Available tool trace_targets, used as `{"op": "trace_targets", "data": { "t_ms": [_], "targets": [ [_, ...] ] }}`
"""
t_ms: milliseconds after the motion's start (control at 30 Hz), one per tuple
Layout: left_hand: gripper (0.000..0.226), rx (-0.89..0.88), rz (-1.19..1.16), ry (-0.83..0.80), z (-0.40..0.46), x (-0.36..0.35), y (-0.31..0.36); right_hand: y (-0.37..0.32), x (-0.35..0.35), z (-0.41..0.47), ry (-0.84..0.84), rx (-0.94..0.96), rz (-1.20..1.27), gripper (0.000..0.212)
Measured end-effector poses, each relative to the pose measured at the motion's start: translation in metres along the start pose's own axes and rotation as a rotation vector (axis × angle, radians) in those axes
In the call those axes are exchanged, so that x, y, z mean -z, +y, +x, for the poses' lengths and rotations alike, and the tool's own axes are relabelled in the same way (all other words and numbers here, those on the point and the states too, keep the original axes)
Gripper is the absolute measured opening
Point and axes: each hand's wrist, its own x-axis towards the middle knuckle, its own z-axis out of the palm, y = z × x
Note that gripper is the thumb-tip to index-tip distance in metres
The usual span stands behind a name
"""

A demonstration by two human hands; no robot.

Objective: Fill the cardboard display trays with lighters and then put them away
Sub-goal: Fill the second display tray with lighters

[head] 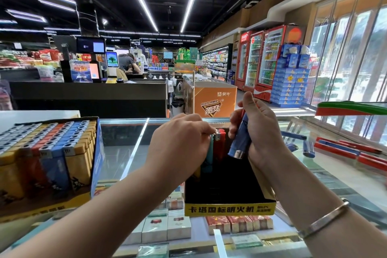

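At the left edge of the glass counter (125, 153) stands a full display tray (48, 159), its lighters upright in close rows; near the counter's middle sits the black-and-yellow tray (229, 208), mostly bare, with a few upright lighters (218, 144) gathered at its far end; the left hand (180, 144) has its fingers curled, pinching their tops; the right hand (261, 132), just beside, grips a blue lighter (240, 140) with its long axis near upright, metal head downward, directly over the tray's open space, so by my reckoning it only needs turning and lowering beside the held row; toward the right edge loose lighters (343, 148) lie flat, nearer the right hand.
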Motion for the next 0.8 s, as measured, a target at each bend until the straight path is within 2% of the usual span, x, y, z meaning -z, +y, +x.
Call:
{"op": "trace_targets", "data": {
  "t_ms": [200, 333, 467, 600, 700, 800],
  "targets": [
    [0.014, 0.001, -0.093, -0.079, 0.0, -0.003, 0.003, 0.0, -0.001, 0.0, 0.013, 0.006, -0.02, 0.028],
    [0.013, -0.01, 0.067, -0.064, -0.001, -0.002, -0.003, -0.001, -0.001, 0.0, 0.023, 0.006, -0.021, 0.028],
    [0.013, 0.006, 0.093, -0.074, -0.003, -0.003, -0.004, -0.001, 0.0, 0.001, 0.041, -0.016, 0.01, 0.028],
    [0.033, -0.081, 0.128, -0.1, -0.007, -0.008, -0.004, -0.002, 0.001, 0.004, 0.068, -0.108, 0.201, 0.03],
    [0.045, -0.198, 0.117, -0.063, -0.008, -0.009, -0.001, -0.002, 0.0, 0.006, 0.08, -0.252, 0.42, 0.048],
    [0.041, -0.312, 0.092, -0.002, -0.008, -0.011, 0.005, -0.002, -0.002, 0.005, 0.02, -0.332, 0.507, 0.072]
  ]
}}
